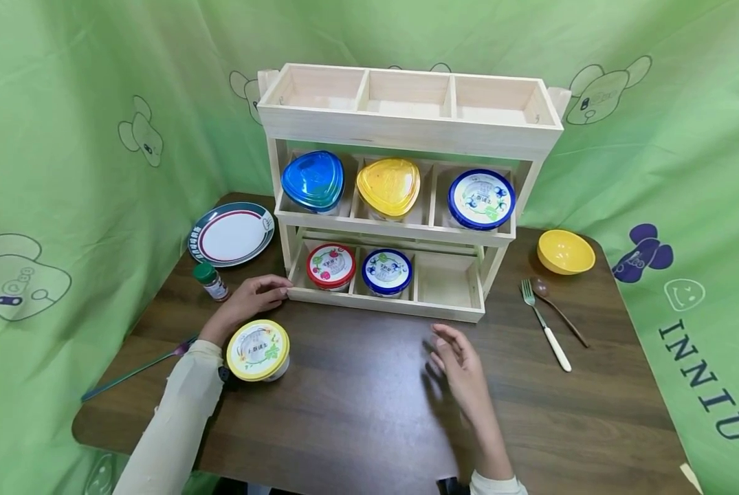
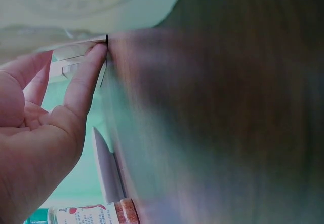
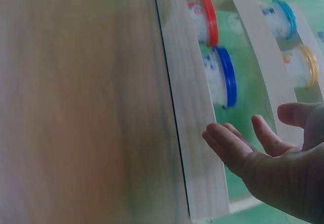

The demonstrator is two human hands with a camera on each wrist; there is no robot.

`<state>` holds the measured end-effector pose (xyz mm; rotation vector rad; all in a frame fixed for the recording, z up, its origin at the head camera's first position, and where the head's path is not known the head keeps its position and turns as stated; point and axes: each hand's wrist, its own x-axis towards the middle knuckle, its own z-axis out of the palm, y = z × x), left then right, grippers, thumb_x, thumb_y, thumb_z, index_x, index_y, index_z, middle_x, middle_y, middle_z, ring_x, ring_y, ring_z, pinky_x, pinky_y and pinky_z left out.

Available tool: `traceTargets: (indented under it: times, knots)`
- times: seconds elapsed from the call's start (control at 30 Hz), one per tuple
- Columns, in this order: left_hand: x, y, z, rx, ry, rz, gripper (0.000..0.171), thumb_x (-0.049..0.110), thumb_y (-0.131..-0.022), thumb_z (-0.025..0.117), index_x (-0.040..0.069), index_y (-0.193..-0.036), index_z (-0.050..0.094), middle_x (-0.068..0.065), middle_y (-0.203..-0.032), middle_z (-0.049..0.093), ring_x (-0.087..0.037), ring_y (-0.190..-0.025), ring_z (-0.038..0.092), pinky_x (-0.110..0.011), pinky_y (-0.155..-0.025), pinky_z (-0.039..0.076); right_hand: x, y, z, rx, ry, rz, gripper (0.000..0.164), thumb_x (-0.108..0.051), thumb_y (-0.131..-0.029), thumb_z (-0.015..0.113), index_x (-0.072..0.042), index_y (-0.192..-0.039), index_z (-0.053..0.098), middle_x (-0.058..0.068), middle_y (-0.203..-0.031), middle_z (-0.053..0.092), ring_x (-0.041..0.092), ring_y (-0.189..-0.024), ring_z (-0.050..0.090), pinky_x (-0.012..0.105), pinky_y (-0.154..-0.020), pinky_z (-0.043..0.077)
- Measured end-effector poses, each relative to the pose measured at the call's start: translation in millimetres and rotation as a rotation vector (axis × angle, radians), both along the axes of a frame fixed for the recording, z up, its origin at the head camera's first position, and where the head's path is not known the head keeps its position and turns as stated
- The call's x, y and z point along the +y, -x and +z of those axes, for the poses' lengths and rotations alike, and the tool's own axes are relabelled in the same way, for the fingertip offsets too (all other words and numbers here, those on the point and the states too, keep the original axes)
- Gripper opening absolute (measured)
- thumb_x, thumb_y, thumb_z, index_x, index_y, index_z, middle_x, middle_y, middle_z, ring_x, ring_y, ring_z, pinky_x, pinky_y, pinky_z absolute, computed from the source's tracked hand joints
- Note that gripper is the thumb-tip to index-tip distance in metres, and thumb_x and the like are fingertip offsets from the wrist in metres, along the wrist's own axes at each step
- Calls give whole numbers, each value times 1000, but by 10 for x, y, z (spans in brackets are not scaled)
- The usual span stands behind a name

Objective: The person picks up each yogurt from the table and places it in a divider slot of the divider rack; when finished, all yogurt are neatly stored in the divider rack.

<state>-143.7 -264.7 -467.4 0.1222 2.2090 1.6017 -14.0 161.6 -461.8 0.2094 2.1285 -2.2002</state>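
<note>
A three-tier wooden shelf point(image 1: 386, 311) stands on the table. At its lower left front corner, my left hand point(image 1: 256, 297) touches the wood with its fingertips; in the left wrist view its fingers point(image 2: 87, 79) are fairly straight. My right hand point(image 1: 462, 368) hovers over the table before the shelf's lower right part, fingers loosely bent and holding nothing. The bottom tier holds a red-lidded tub point(image 1: 331, 266) at left and a blue-lidded tub point(image 1: 387, 272) in the middle compartment. A yellow-lidded tub point(image 1: 258, 350) stands on the table beside my left wrist.
On the middle tier sit a blue-lidded jar point(image 1: 313, 181), a yellow-lidded jar point(image 1: 388, 187) and a blue-rimmed tub point(image 1: 482, 199). Left are a plate point(image 1: 233, 234), a green-capped bottle point(image 1: 211, 281) and a slim utensil point(image 1: 135, 369). Right are a yellow bowl point(image 1: 566, 252), fork point(image 1: 544, 323) and spoon point(image 1: 559, 311).
</note>
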Motion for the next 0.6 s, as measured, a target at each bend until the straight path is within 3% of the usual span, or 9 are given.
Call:
traceTargets:
  times: [0.1, 0.23, 0.4, 0.6]
  knots:
    - [-11, 3, -4, 5, 2, -4, 39, 26, -111, 67, 3, -142, 68, -18, -139, 63, -25, -123, 64, -30, -103, 59, -157, -16, -16, -20, -2, 36, 40, -3, -112, 51, 8, -151, 51, 28, -159, 50, 46, -146, 50, 42, -117, 49]
    - [14, -4, 1, -16, -4, 16, 39, 20, -112, 64, -1, -145, 64, -22, -142, 61, -30, -127, 62, -34, -107, 57, -403, -15, -24, -28, 14, 94, 40, -7, -111, 56, 6, -150, 54, 29, -157, 52, 46, -144, 53, 50, -117, 49]
    - [33, 7, -12, -9, -1, 8, 41, 17, -113, 61, -5, -147, 60, -26, -145, 58, -34, -130, 60, -35, -110, 55, -743, 20, -44, 25, 58, 182, 41, -7, -110, 58, 8, -148, 54, 31, -157, 51, 49, -145, 51, 56, -119, 47]
    - [21, 18, -20, -12, 0, 11, 39, 16, -113, 61, -5, -146, 61, -24, -143, 59, -31, -128, 62, -31, -107, 56, -1132, 42, -119, 97, 72, 283, 38, -6, -110, 58, 11, -143, 54, 31, -156, 51, 49, -144, 51, 52, -121, 45]
